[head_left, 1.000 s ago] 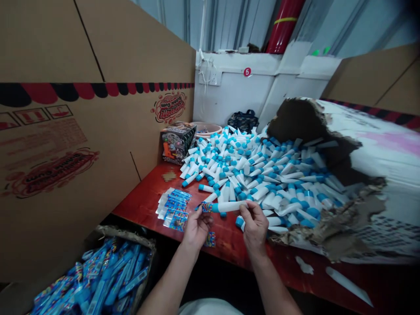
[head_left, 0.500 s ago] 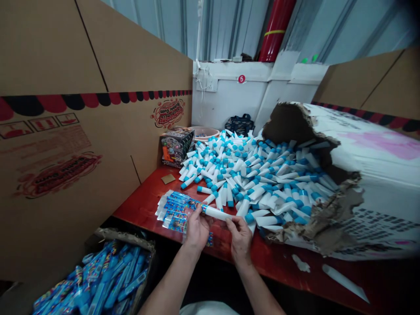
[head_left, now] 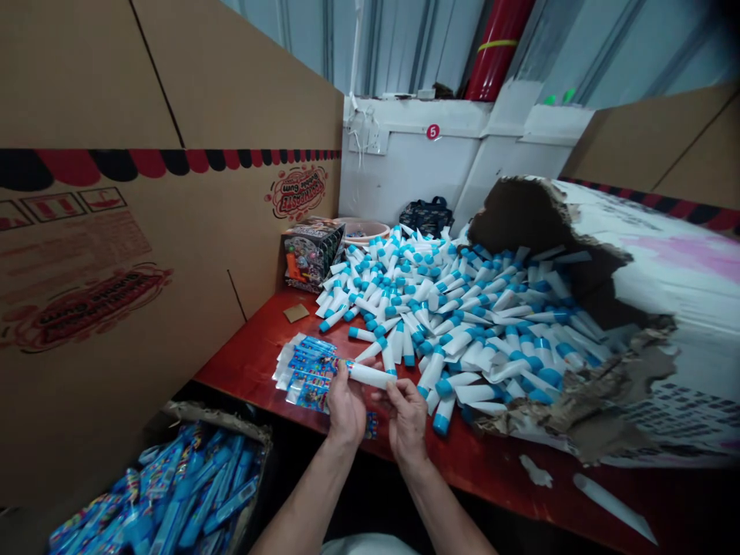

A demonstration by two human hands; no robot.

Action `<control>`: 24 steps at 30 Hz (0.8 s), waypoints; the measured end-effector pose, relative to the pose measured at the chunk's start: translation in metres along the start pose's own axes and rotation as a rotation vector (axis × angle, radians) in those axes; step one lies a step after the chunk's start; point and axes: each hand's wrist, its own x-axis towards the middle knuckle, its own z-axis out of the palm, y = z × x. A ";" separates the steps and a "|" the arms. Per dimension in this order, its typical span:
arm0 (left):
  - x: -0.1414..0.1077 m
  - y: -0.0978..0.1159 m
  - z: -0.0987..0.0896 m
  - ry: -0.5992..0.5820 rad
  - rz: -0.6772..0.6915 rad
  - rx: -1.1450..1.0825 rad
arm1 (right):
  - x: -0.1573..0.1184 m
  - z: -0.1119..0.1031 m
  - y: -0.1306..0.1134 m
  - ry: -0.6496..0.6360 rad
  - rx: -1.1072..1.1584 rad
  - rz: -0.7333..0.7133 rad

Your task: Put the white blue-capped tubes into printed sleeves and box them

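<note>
My left hand [head_left: 347,408] is closed around the left end of a white tube [head_left: 370,375] and the blue printed plastic sleeve beside it. How far the tube sits inside the sleeve is hidden by my fingers. My right hand [head_left: 408,420] pinches the tube's right end between thumb and fingers. To the left, several flat printed sleeves [head_left: 309,370] lie fanned out on the red table, partly under my left hand. Beyond my hands spreads a large heap of white tubes with blue caps [head_left: 428,297].
A torn white carton [head_left: 647,308] spills tubes at the right. Tall brown cartons [head_left: 231,223] wall the left side. Below left stands a box of blue wrapped tubes [head_left: 190,493]. A small printed box [head_left: 312,250] and a pink basin [head_left: 364,230] are behind. One loose tube [head_left: 616,509] lies front right.
My right hand has moved slightly left, closer to my left hand, with the tube still between them. A blue-capped tube near the right hand shows more fully. The view has shifted a little.
</note>
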 end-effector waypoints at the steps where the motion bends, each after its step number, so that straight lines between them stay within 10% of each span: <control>1: 0.000 0.001 0.000 0.006 -0.004 -0.003 | -0.001 0.001 0.002 -0.002 -0.007 0.003; 11: -0.005 -0.009 -0.012 -0.057 -0.033 0.312 | 0.007 0.003 0.034 -0.093 -0.241 -0.061; 24: 0.000 0.043 -0.028 0.020 -0.105 -0.191 | 0.009 -0.006 0.025 -0.564 -0.410 0.086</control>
